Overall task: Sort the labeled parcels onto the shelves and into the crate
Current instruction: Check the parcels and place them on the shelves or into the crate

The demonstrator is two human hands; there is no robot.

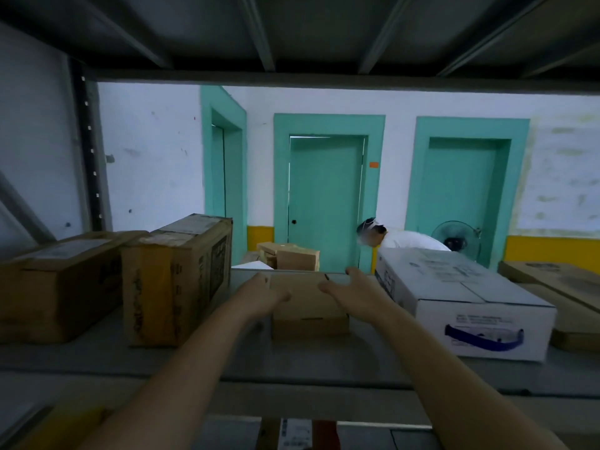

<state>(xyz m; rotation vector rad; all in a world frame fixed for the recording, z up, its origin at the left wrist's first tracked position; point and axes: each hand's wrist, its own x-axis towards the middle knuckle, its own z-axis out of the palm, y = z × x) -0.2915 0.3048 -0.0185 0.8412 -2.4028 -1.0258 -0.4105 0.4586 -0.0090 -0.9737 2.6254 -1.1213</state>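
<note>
**Small carton between two hands on grey shelf**

Left of the fingers: two brown cartons, print too blurred to read. Left hand and right hand on the small brown parcel, fingers spread over its top edges, thumbs inward. Bare shelf in front. Right of the fingers: white box, blue graphic, text unreadable.

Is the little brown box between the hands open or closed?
Closed. The small brown box has its top flaps lying flat, and nothing inside shows. It sits flat on the shelf.
</note>
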